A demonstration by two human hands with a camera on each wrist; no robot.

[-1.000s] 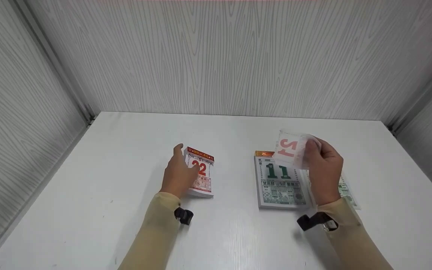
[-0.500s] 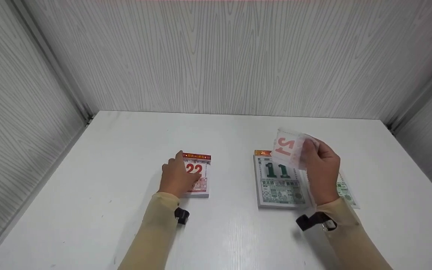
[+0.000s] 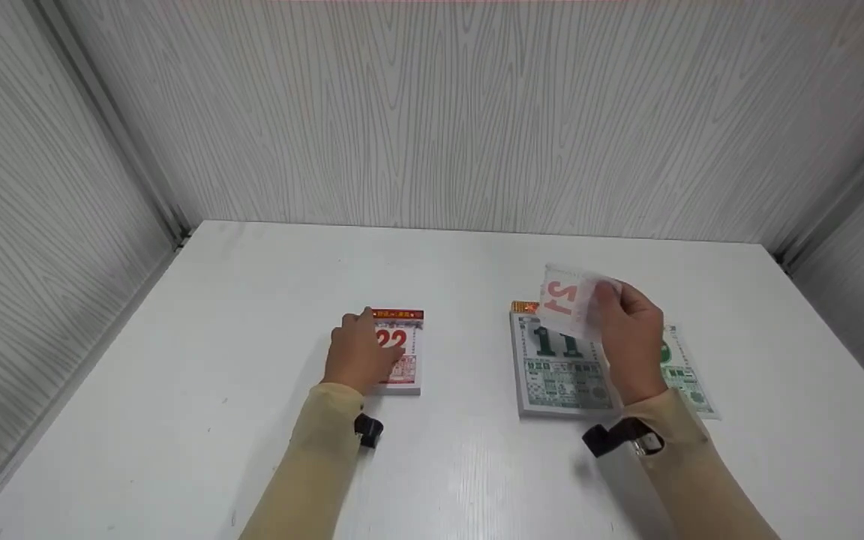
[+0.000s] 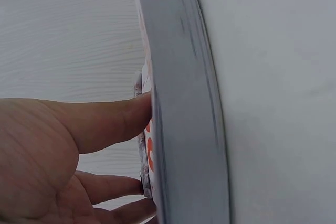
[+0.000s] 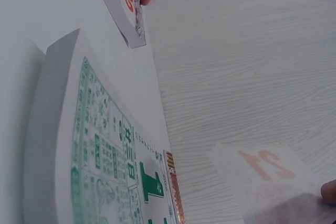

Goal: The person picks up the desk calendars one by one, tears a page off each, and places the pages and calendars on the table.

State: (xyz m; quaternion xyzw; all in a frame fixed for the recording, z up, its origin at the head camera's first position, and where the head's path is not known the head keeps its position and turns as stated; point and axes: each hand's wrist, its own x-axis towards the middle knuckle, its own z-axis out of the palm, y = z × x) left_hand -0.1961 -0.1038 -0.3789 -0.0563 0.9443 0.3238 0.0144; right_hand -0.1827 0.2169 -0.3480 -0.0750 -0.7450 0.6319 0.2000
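Note:
A small tear-off calendar with a red "22" lies on the table left of centre. My left hand rests on its left side, thumb on the front page and other fingers by the red binding. The left wrist view shows the thick page edge beside the thumb. My right hand pinches a torn calendar page between thumb and fingers, raised above a larger calendar. Through the thin page a red "21" shows mirrored. That larger calendar, printed with a green "11", lies under the page.
A loose sheet with green print lies right of the larger calendar, partly hidden by the right hand. Both calendars sit on a white table bounded by wood-grain panels at the back and sides.
The small calendar has turned from tilted to straight under my left hand, its top coming slightly nearer. My right hand has shifted a little left with the page, uncovering more of the loose sheet.

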